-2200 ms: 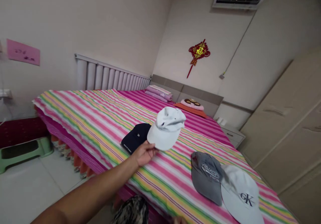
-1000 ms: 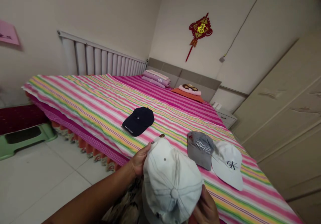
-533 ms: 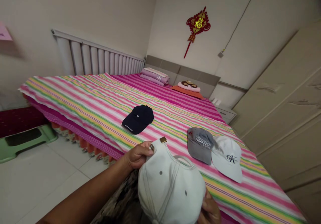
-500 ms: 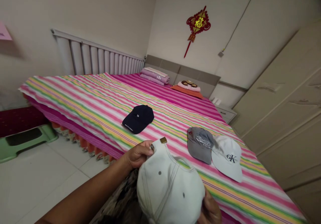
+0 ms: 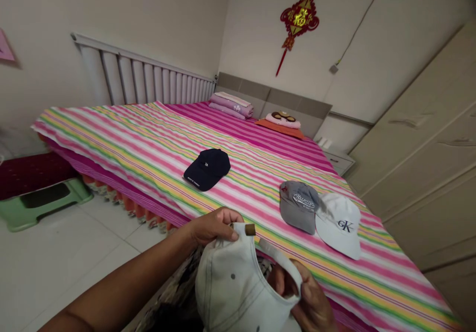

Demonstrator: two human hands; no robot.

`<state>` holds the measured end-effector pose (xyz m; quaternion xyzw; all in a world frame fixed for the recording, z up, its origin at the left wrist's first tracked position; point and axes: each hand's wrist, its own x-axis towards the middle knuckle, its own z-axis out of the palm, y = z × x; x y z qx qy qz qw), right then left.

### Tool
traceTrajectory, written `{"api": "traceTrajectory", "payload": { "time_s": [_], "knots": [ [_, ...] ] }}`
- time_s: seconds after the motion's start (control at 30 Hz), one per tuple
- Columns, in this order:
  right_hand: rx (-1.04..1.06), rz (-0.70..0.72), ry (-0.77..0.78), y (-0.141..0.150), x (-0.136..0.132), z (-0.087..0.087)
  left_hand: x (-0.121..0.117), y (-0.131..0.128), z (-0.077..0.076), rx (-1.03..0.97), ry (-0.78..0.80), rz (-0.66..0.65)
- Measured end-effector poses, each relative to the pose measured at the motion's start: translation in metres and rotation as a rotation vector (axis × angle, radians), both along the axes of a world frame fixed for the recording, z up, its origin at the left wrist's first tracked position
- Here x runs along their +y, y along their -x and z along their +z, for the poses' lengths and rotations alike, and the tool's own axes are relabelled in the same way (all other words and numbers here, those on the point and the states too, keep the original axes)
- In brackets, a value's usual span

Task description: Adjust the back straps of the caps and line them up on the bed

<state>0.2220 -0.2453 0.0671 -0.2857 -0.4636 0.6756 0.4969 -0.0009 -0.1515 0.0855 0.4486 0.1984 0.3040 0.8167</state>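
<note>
A pale whitish baseball cap (image 5: 230, 282) is held low in front of me, its back opening turned up. My left hand (image 5: 219, 228) pinches the strap end beside the brass-coloured buckle (image 5: 250, 229). On the other side, my right hand (image 5: 310, 297) grips the base of the loose strap (image 5: 284, 260), with some fingers showing inside the back opening. The strap's free end points toward the buckle but lies apart from it. Beyond the hands, a navy cap (image 5: 208, 169) rests on the bed. To the right lie a grey cap (image 5: 299, 207) and a white cap (image 5: 340, 225), touching each other.
The bed (image 5: 148, 143) has a striped cover. Folded bedding (image 5: 230, 106) and an orange pillow (image 5: 278, 128) lie near the headboard (image 5: 275, 96). A green stool (image 5: 44, 205) stands on the left; a wardrobe (image 5: 420, 173) is on the right.
My right hand has moved up from the cap's side to the strap. The back opening has spread and turned toward me, and the strap end has come into view. My left hand still holds the buckle side.
</note>
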Motion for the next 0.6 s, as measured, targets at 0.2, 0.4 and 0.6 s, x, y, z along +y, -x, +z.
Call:
{"api": "traceTrajectory", "payload": {
  "time_s": [0.2,0.4,0.6],
  "knots": [
    [0.19,-0.04,0.031,-0.001,-0.008,0.02,-0.005,-0.008,0.017,0.082,-0.02,0.043],
    [0.145,-0.146,0.095,-0.007,-0.017,0.034,-0.008,-0.01,0.019,0.116,-0.112,0.045],
    [0.006,-0.173,0.006,0.0,-0.015,0.052,-0.008,-0.01,0.02,0.088,-0.158,-0.076]
  ]
}}
